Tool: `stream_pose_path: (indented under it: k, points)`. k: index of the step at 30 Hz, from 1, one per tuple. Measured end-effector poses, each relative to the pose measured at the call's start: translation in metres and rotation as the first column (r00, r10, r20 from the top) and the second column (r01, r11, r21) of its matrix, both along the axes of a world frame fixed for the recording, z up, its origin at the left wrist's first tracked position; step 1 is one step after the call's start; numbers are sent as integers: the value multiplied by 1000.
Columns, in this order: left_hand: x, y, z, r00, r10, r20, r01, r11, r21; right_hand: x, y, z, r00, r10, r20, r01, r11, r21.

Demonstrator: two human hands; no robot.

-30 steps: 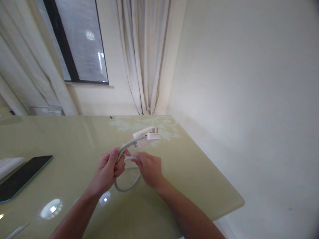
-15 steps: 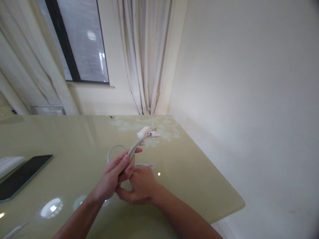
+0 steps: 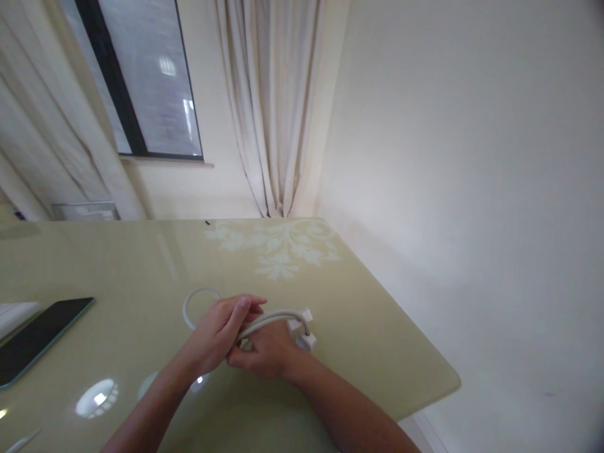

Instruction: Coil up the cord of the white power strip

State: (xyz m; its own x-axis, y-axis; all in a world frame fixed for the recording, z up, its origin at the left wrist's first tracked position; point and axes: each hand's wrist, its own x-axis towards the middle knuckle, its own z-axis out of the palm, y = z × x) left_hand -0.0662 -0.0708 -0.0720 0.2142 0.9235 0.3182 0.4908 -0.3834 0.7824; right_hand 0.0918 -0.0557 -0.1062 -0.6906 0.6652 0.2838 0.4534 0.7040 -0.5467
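Observation:
A white cable (image 3: 274,316) with a white plug (image 3: 304,327) at its end arches over my hands, low above the green glass table (image 3: 141,264). My left hand (image 3: 219,330) is closed over the bundled cable from above. My right hand (image 3: 267,347) sits under and beside it, fingers curled on the same bundle, close to the plug. A loop of the cable (image 3: 193,301) lies on the table just left of my left hand.
A dark tablet (image 3: 38,336) lies at the table's left edge beside a white object (image 3: 14,313). The table's right edge runs close to a plain wall. Curtains (image 3: 274,107) and a window (image 3: 141,75) stand behind the table.
Both hands have come down toward the table. The cable end with the plug, held up and pointing away before, is now bent over to the right and down beside my right hand.

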Motion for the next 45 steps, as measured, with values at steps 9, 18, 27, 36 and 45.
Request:
stream_pose_path:
  k: [9,18,27,36,45]
  points:
    - [-12,12,-10,957,184,-225,-145,973,178,19,20,16,716,-166,-678,10,974,-228]
    - [-6,11,-1,967,95,-236,-68,990,123,31,30,28,531,-442,-723,-37,841,-540]
    - [-3,7,6,881,111,459,46,947,-318,35,29,34,456,-352,-817,-114,888,-446]
    - [16,13,-22,628,210,750,296,826,-479,40,40,25,407,-435,-803,77,893,-444]
    - [21,11,-28,800,150,580,167,874,-457,32,39,20,528,-445,-723,236,895,-378]
